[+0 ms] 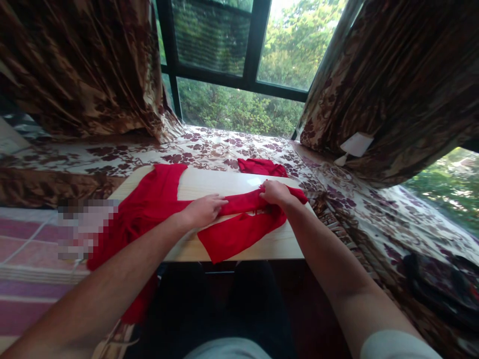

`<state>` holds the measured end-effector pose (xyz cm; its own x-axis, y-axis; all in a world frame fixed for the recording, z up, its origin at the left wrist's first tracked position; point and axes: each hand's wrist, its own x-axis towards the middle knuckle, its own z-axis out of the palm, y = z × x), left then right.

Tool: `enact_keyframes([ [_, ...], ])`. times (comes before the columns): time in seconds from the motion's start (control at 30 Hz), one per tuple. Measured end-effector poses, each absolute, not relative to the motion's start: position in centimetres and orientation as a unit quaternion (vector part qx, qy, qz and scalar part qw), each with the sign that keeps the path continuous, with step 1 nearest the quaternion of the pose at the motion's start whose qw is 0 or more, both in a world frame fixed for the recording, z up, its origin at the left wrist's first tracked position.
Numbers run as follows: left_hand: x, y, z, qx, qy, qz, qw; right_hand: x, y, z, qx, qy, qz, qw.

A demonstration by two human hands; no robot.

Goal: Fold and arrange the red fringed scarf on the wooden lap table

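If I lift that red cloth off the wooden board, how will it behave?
The red cloth will probably flop: it already lies creased and drapes over the wooden board edge. It looks thin, so likely light. Under the left hand and right hand it bunches, so pushing should wrinkle it.

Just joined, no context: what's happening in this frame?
A person works a red garment spread over a light wooden table by a window. The left hand lies flat on the cloth; the right hand pinches a bunched part further right. A second red piece lies at the table's far edge, untouched.
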<state>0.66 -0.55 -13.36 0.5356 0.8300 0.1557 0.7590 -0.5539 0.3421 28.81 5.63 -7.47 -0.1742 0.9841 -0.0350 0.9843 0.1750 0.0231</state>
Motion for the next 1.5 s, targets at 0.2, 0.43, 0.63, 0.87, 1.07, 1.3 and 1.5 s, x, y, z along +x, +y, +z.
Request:
enact_keyframes([
  [0.2, 3.0, -0.4, -13.7, 0.897, 0.413, 0.102, 0.120, 29.2, 7.0, -7.1, 0.653, 0.757, -0.007, 0.003],
  [0.43, 4.4, -0.7, -13.6, 0.885, 0.411, 0.191, 0.105, 28.8, 7.4, -5.2, 0.549, 0.792, -0.011, -0.266],
  [0.63, 5.8, 1.3, -14.4, 0.815, 0.461, 0.245, 0.251, 27.8, 5.7, -3.9, 0.440, 0.843, -0.049, -0.306],
  [0.87, 6.4, 3.8, -14.6, 0.536, 0.440, 0.404, 0.597, 26.6, 3.0, -3.7, 0.419, 0.873, -0.062, -0.242],
  [1.07, 6.3, 4.4, -14.4, 0.408, 0.440, 0.429, 0.674, 25.0, 1.5, -6.0, 0.423, 0.887, -0.059, -0.177],
  [1.3, 6.6, 3.7, -14.0, 0.424, 0.459, 0.443, 0.643, 23.9, 1.4, -7.2, 0.469, 0.850, -0.100, -0.219],
  [1.5, 7.3, 3.5, -13.7, 0.380, 0.465, 0.449, 0.662, 23.2, 0.4, -7.4, 0.421, 0.863, -0.189, -0.206],
])
